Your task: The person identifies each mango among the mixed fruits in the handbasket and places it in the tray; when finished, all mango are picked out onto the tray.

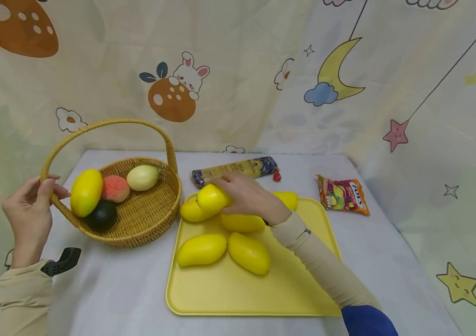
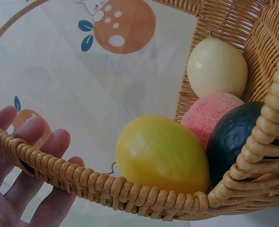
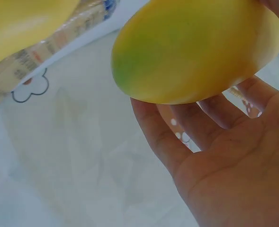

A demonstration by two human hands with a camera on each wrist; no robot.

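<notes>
My left hand (image 1: 32, 210) grips the left side of a wicker basket (image 1: 154, 231), where the handle meets the rim; its fingers curl behind the weave in the left wrist view. Inside the basket lie a yellow mango (image 1: 86, 192), a pink peach (image 1: 115, 188), a pale cream fruit (image 1: 143, 178) and a dark green avocado (image 1: 101, 215). My right hand (image 1: 246, 193) holds a yellow mango (image 3: 196, 52) between thumb and fingers over the back left of a yellow tray (image 1: 221, 298). Several other mangoes (image 1: 202, 249) lie on that tray.
Behind the tray lies a long blue-and-gold packet (image 1: 238, 169), with a small red wrapped sweet (image 1: 277, 175) at its right end. An orange snack bag (image 1: 343, 195) is at the right. A printed curtain (image 1: 238, 93) hangs behind the white-covered table (image 1: 116, 289).
</notes>
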